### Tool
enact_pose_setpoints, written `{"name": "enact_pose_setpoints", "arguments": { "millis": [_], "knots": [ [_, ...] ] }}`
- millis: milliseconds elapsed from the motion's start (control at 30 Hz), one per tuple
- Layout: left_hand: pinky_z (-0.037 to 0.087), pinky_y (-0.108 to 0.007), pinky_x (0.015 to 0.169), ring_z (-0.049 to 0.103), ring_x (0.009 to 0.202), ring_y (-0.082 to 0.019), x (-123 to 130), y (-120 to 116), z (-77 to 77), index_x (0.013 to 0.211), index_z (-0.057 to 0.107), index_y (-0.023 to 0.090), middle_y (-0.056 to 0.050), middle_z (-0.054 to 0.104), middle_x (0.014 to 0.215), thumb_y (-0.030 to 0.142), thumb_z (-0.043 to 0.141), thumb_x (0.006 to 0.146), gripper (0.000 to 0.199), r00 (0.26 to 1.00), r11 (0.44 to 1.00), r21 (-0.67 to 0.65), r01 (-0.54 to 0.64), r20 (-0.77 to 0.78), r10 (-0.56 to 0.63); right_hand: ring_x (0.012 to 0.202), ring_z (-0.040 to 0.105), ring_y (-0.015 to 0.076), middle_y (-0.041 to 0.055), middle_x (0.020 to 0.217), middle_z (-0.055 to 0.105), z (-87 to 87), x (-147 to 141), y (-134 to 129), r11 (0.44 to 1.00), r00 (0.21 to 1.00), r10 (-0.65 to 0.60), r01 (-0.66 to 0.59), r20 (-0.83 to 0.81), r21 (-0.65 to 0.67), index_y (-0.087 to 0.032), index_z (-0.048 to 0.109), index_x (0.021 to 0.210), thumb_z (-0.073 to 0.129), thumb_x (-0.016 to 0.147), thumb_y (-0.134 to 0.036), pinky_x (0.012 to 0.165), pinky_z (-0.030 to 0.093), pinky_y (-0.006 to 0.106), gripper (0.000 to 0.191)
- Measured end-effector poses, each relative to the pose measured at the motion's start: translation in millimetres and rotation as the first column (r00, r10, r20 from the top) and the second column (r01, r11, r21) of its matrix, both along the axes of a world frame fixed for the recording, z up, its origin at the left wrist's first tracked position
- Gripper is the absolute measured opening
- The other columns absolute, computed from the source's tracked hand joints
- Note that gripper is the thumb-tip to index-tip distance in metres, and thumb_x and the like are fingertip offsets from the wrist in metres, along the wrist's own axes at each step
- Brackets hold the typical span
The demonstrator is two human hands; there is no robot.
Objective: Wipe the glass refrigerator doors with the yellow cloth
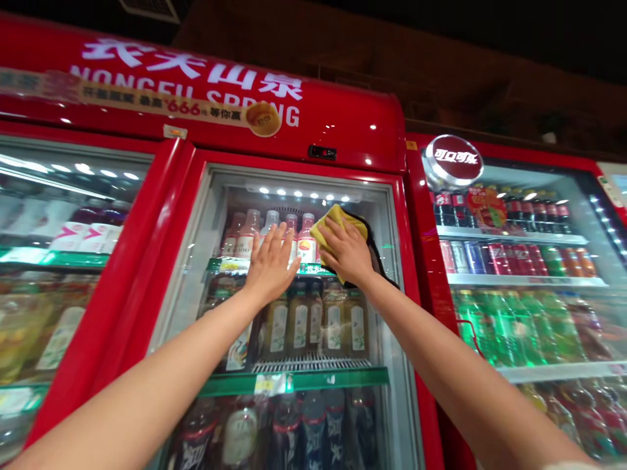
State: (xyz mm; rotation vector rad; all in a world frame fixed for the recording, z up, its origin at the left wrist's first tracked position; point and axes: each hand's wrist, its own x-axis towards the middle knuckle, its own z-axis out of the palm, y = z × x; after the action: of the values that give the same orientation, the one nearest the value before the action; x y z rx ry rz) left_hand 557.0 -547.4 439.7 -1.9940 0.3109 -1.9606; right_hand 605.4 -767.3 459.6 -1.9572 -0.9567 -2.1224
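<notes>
A red drinks fridge has a closed glass door (pixel 230 261) in front of me. Fingers extended, my left hand (pixel 273 261) lies open against the glass. To its right, my right hand (pixel 347 251) presses a yellow cleaning cloth (pixel 360 225) onto the upper right of the pane. The cloth has a dark underside or edge, hanging down toward the door frame. Behind the glass, between my hands, stand pink-labelled bottles (pixel 307 243) on the top shelf. Amber drink bottles (pixel 300 323) fill the shelf below, and dark bottles (pixel 313 424) stand lower down.
A red sign panel (pixel 353 124) with white lettering and a small display (pixel 322 153) runs above the door. Left is another fridge door (pixel 63 215). On the right stands a second fridge with a round sign (pixel 453 160), cans and green bottles (pixel 519 326).
</notes>
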Motion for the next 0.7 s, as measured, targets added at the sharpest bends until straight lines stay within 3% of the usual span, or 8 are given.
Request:
{"name": "enact_pose_setpoints", "arguments": {
  "millis": [100, 200, 333, 400, 467, 533, 633, 700],
  "knots": [
    [0.011, -0.056, 0.127, 0.020, 0.156, -0.031, -6.4, 11.4, -5.0, 0.156, 0.028, 0.011, -0.017, 0.028, 0.166, 0.043, 0.033, 0.102, 0.062, 1.000, 0.999, 0.029, -0.018, -0.014, 0.018, 0.150, 0.035, 0.0257, 0.0007, 0.157, 0.048, -25.1, 4.5, -28.6, 0.989, 0.999, 0.026, -0.020, 0.039, -0.150, -0.030, 0.050, 0.148, 0.046, 0.101, -0.040, 0.121, 0.034, 0.045, 0.048],
    [0.011, -0.055, 0.127, 0.020, 0.156, -0.030, -15.6, 32.7, -10.4, 0.156, 0.026, 0.014, -0.015, 0.029, 0.166, 0.042, 0.035, 0.102, 0.062, 0.999, 0.998, 0.054, -0.035, -0.012, 0.035, 0.147, 0.040, 0.0256, 0.0030, 0.156, 0.049, -16.8, 10.2, -42.5, 1.000, 1.000, 0.019, -0.019, 0.023, -0.008, -0.028, 0.052, 0.146, 0.045, 0.102, -0.034, 0.119, 0.037, 0.045, 0.046],
    [0.013, -0.056, 0.127, 0.020, 0.156, -0.030, -23.4, 56.2, -14.6, 0.158, 0.022, 0.017, -0.015, 0.027, 0.166, 0.041, 0.036, 0.101, 0.063, 0.999, 0.998, 0.036, -0.047, 0.014, 0.047, 0.151, 0.032, 0.0307, 0.0050, 0.160, 0.043, 23.9, 2.7, 1.2, 0.959, 0.998, -0.015, 0.033, -0.069, 0.281, -0.024, 0.050, 0.149, 0.046, 0.101, -0.035, 0.121, 0.032, 0.049, 0.049],
    [0.015, -0.057, 0.126, 0.021, 0.155, -0.030, -23.7, 60.6, -15.0, 0.158, 0.021, 0.017, -0.015, 0.027, 0.166, 0.041, 0.037, 0.101, 0.064, 0.999, 0.998, 0.031, -0.050, 0.012, 0.049, 0.153, 0.027, 0.0330, 0.0039, 0.162, 0.040, 34.7, -7.5, 37.4, 0.950, 0.996, -0.011, 0.039, -0.093, 0.309, -0.026, 0.047, 0.151, 0.047, 0.100, -0.039, 0.122, 0.029, 0.052, 0.052],
    [0.015, -0.057, 0.126, 0.021, 0.155, -0.030, -22.5, 61.4, -14.7, 0.158, 0.022, 0.017, -0.015, 0.028, 0.166, 0.041, 0.037, 0.101, 0.064, 0.999, 0.998, 0.038, -0.050, -0.001, 0.050, 0.154, 0.025, 0.0339, 0.0022, 0.163, 0.038, 30.7, -17.2, 67.0, 0.974, 0.997, 0.001, 0.018, -0.081, 0.227, -0.027, 0.047, 0.151, 0.048, 0.100, -0.042, 0.123, 0.028, 0.052, 0.054],
    [0.015, -0.056, 0.126, 0.022, 0.155, -0.031, -21.7, 61.8, -14.6, 0.158, 0.023, 0.016, -0.016, 0.028, 0.166, 0.041, 0.037, 0.101, 0.064, 0.999, 0.998, 0.043, -0.048, -0.013, 0.048, 0.154, 0.026, 0.0331, 0.0009, 0.162, 0.040, 14.0, -22.9, 80.1, 0.996, 0.999, 0.018, -0.014, -0.045, 0.085, -0.028, 0.048, 0.150, 0.048, 0.100, -0.043, 0.123, 0.029, 0.052, 0.052],
    [0.015, -0.055, 0.126, 0.022, 0.155, -0.030, -24.1, 69.0, -16.2, 0.159, 0.021, 0.018, -0.014, 0.028, 0.166, 0.040, 0.038, 0.101, 0.065, 0.999, 0.998, 0.047, -0.037, -0.019, 0.037, 0.152, 0.030, 0.0288, -0.0002, 0.158, 0.046, -16.4, -22.2, 64.3, 0.990, 0.999, 0.049, -0.048, 0.004, -0.131, -0.031, 0.050, 0.148, 0.049, 0.099, -0.039, 0.122, 0.033, 0.049, 0.050],
    [0.015, -0.054, 0.127, 0.021, 0.155, -0.029, -28.5, 80.0, -19.0, 0.160, 0.018, 0.020, -0.013, 0.028, 0.166, 0.040, 0.039, 0.100, 0.066, 0.999, 0.997, 0.067, -0.032, -0.013, 0.033, 0.150, 0.036, 0.0270, 0.0002, 0.155, 0.051, -26.1, -16.9, 40.8, 0.985, 0.998, 0.065, -0.060, 0.025, -0.164, -0.031, 0.052, 0.147, 0.051, 0.098, -0.037, 0.120, 0.036, 0.048, 0.049]
  ]
}}
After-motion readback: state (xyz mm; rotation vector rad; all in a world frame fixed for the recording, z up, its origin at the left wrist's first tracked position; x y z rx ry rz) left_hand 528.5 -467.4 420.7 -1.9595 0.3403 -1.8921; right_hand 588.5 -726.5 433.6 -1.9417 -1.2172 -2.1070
